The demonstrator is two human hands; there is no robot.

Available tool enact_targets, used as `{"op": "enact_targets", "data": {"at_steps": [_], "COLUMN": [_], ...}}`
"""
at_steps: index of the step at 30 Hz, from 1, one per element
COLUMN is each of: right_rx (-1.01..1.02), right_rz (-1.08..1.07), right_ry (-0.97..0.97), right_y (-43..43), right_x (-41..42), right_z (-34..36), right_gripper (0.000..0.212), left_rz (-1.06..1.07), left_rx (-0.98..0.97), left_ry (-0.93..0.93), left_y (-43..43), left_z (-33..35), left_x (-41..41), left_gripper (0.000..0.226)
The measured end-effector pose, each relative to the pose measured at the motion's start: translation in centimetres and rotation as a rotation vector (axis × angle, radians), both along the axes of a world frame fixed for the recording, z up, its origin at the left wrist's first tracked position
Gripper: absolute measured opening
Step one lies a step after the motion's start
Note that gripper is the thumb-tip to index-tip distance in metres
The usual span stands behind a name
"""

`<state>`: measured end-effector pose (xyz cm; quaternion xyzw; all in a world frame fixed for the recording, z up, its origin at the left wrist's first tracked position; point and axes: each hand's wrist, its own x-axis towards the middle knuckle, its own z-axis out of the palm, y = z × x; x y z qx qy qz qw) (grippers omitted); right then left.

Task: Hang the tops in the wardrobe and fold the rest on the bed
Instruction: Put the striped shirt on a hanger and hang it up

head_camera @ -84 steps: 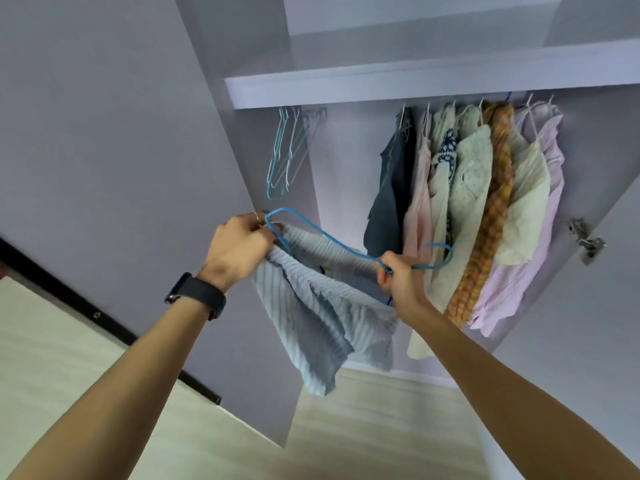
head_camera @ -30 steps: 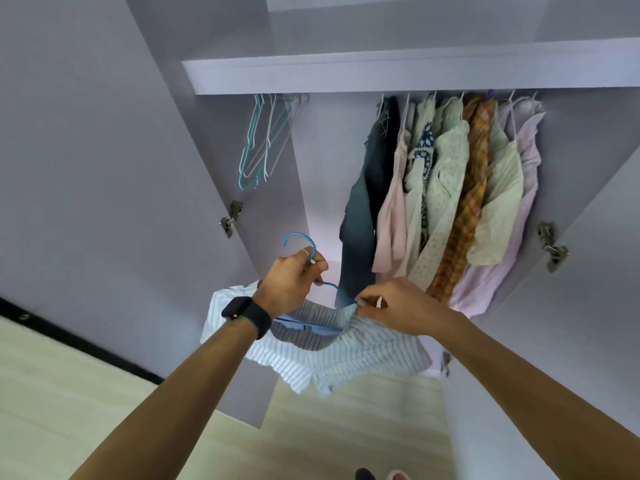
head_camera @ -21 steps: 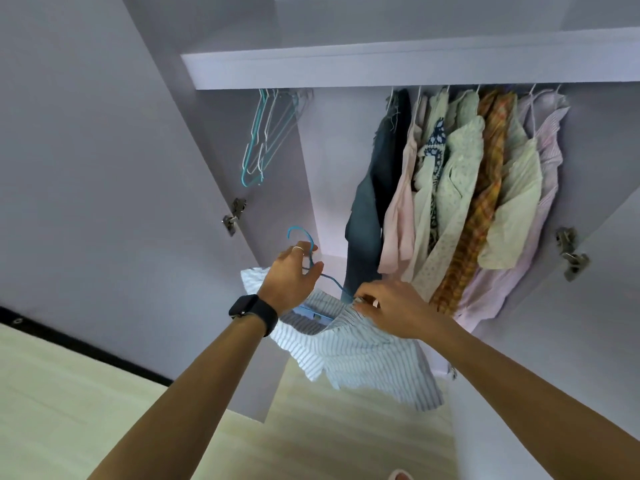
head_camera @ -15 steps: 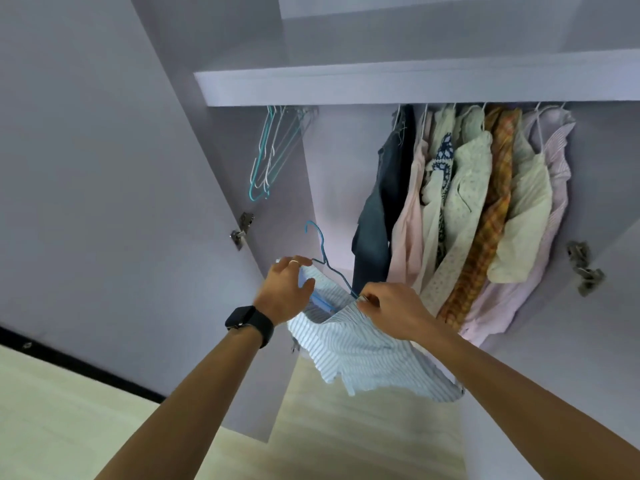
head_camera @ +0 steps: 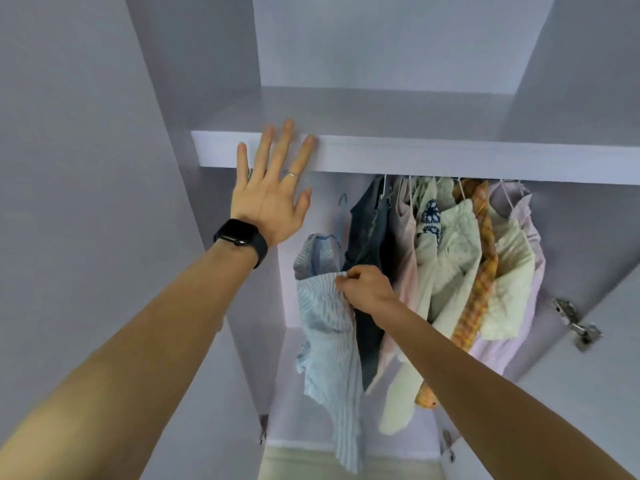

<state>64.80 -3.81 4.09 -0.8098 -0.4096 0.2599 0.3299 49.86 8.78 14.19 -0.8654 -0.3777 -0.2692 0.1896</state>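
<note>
Open pale lilac wardrobe (head_camera: 381, 46), seen from below, with a broad shelf (head_camera: 450, 157) hiding the rail beneath it. A row of hung tops (head_camera: 450, 265), from dark grey through pink, cream and orange check to lilac, fills the right part of the rail and leaves free room on the left for the next garment. The task's current item, a pale blue striped shirt (head_camera: 329, 334), hangs in that room, just beside the dark grey top, its hem falling well below the others. It rides on a thin blue wire hanger (head_camera: 342, 216). Whether the hook has caught the rail cannot be told.

The right hand (head_camera: 363, 285), arm extended forward and up, pinches the shirt's shoulder edge between thumb and curled fingers, probably to steady the cloth and keep it seated on the hanger. The left hand (head_camera: 273, 188) is raised, holding nothing, its back to the camera and its fingers straight and spread wide. The fingertips overlap the shelf's front edge, where contact is uncertain. A black smartwatch (head_camera: 240, 233) circles the left wrist, and a thin ring (head_camera: 292, 174) sits on one finger.
</note>
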Motion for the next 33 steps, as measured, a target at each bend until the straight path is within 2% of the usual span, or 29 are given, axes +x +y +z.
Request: {"op": "enact_targets", "data": {"at_steps": [6,15,22,27,33], "right_rx": [0.008,0.166,0.253,0.150,0.078], "right_rz": [-0.104,-0.180,-0.251,-0.282,-0.242], "right_ry": [-0.007,-0.281,-0.418,-0.440,-0.384], "right_y": [7.0,12.6,15.9,18.4,16.5], "right_x": [2.2,6.3,8.8,10.2,10.1], "right_z": [-0.7,-3.2,-1.2,-1.5,-2.5], "right_gripper": [0.026,0.028,0.025,0.028,0.037], "left_rz": [-0.016,-0.061,-0.064,-0.067,-0.026], "left_rx": [0.104,0.365,0.379,0.364,0.300], "left_ry": [-0.094,-0.300,-0.341,-0.344,-0.299], "left_y": [4.9,9.3,9.5,9.5,8.7], "left_z": [-3.0,-5.5,-5.7,-5.7,-5.5], "left_x": [1.8,4.8,5.0,5.1,4.8], "left_gripper": [0.066,0.066,0.069,0.071,0.074]}}
